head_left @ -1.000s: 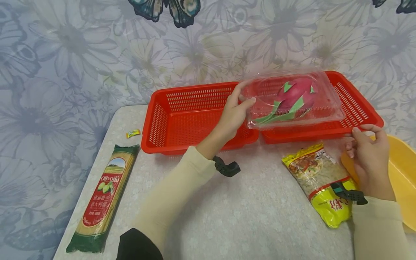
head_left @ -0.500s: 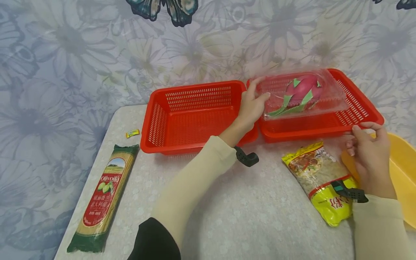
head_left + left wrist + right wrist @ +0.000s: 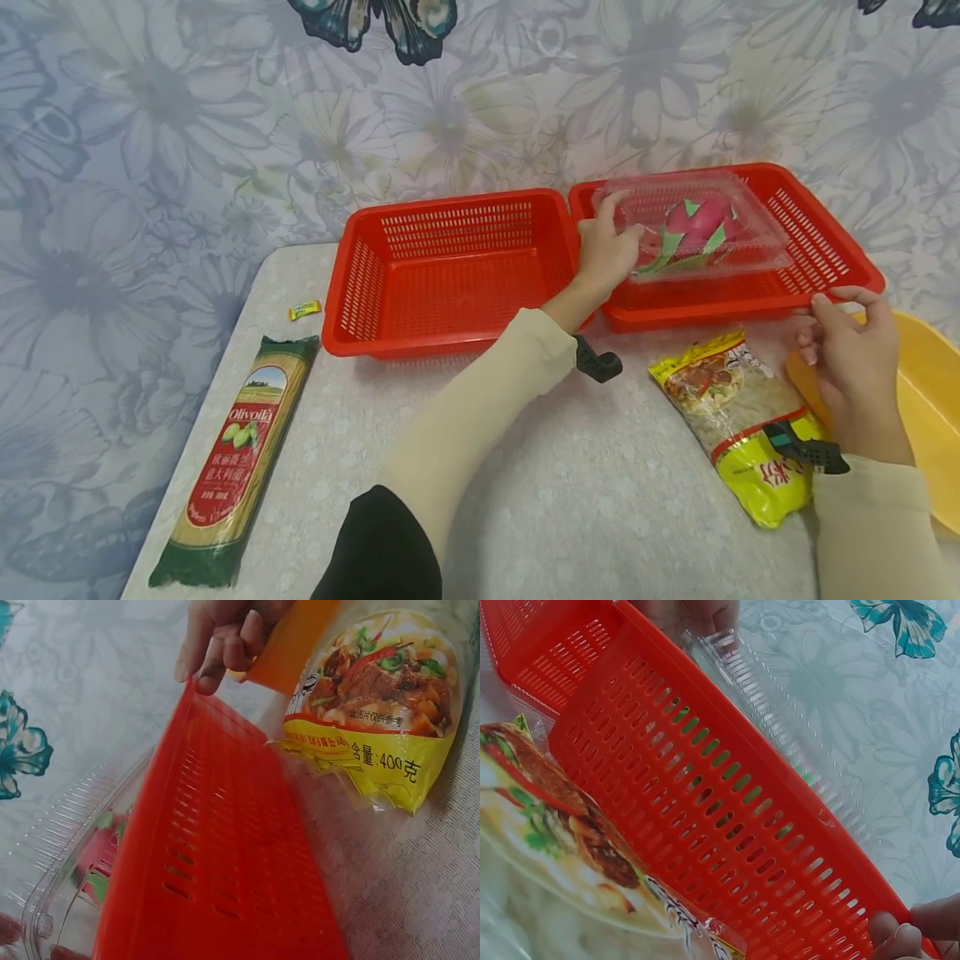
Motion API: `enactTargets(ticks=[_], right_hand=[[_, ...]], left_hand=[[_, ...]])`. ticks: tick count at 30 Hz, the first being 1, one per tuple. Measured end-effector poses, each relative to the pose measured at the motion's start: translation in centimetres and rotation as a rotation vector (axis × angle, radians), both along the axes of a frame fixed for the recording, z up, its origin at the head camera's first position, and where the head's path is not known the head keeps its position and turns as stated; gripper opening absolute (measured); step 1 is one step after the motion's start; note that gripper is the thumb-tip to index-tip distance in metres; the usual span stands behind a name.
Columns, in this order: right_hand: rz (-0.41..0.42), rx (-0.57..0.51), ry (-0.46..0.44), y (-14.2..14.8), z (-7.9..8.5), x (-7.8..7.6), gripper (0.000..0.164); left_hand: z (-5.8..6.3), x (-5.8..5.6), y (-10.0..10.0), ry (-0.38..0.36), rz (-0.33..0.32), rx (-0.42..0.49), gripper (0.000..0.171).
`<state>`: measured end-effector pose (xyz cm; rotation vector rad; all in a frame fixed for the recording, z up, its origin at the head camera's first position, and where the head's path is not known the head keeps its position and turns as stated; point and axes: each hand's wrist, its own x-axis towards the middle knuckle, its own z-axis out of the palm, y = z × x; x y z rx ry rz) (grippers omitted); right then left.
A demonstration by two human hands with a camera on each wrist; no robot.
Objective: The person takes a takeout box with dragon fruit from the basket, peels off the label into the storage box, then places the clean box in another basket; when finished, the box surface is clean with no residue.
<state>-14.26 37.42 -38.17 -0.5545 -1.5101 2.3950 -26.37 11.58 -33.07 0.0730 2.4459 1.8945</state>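
Observation:
My left hand [image 3: 609,254] grips the left end of a clear plastic clamshell box [image 3: 757,242], which is partly down inside the right red basket [image 3: 720,312]. Inside the box lies a pink dragon fruit [image 3: 708,218] with green scales. My right hand [image 3: 858,367] pinches the front right corner of that basket's rim between thumb and fingers. In the right wrist view, the box's ridged edge [image 3: 810,761] rises above the basket rim, and green and pink show through the wall slots. The left wrist view shows only bits of my left fingers at its lower left.
Beside it stands a second red basket [image 3: 457,292]. A yellow noodle bag [image 3: 738,425] lies in front of the right basket, with a yellow basin [image 3: 930,408] at far right. Spaghetti [image 3: 236,458] and a small yellow candy [image 3: 304,310] lie at left. Patterned wall covering [image 3: 450,117] rises behind.
My left hand has moved right and carried the clamshell box with the dragon fruit from above the baskets down into the right one. My right hand has stayed at the basket corner.

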Motion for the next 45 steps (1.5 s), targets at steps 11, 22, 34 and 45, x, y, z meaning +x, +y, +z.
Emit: enactTargets(ticks=[11, 22, 34, 45], right_hand=[[-0.01, -0.011, 0.016, 0.1, -0.2, 0.0, 0.054], [-0.005, 0.001, 0.009, -0.2, -0.1, -0.2, 0.054], [-0.001, -0.017, 0.014, -0.1, -0.3, -0.1, 0.058], [-0.009, 0.006, 0.016, -0.2, -0.3, -0.1, 0.055]], left_hand=[[-1.0, 0.2, 3.1, -0.01, 0.046, -0.039, 0.049], [-1.9, 0.1, 3.9, -0.069, 0.071, 0.004, 0.046], [-1.9, 0.5, 4.5, -0.121, 0.094, -0.1, 0.044], [-2.5, 0.0, 4.8, -0.189, 0.055, -0.185, 0.046]])
